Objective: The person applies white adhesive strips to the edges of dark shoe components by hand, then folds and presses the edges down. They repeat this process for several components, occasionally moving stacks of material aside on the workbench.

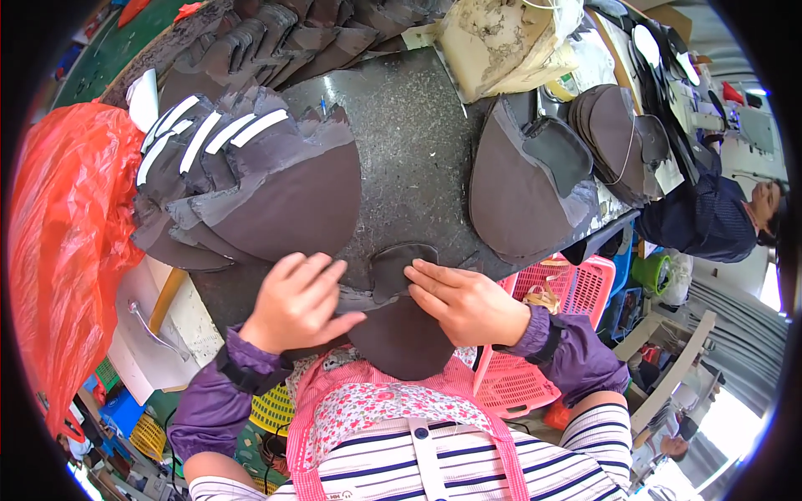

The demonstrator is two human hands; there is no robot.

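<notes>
A dark brown cut piece (405,342), apparently a leather-like shoe part, lies at the table's near edge, partly hanging over it. A smaller rounded dark patch (399,269) lies at its far edge, beside a grey strip. My right hand (468,305) lies with its fingers stretched flat on the patch and the piece. My left hand (305,305) is at the left, fingers bent a little and thumb apart, holding nothing I can see; its thumb is near the piece. Beyond it lies an overlapping stack of similar pieces (288,200), several with white strips (259,128).
More pieces (526,200) with small patches lie at the right. A stained cream container (501,50) stands at the back, and dark stacked parts (251,50) fill the far left. A red plastic bag (71,250) hangs left; pink baskets (522,380) stand below right. Another person (702,213) is at the right.
</notes>
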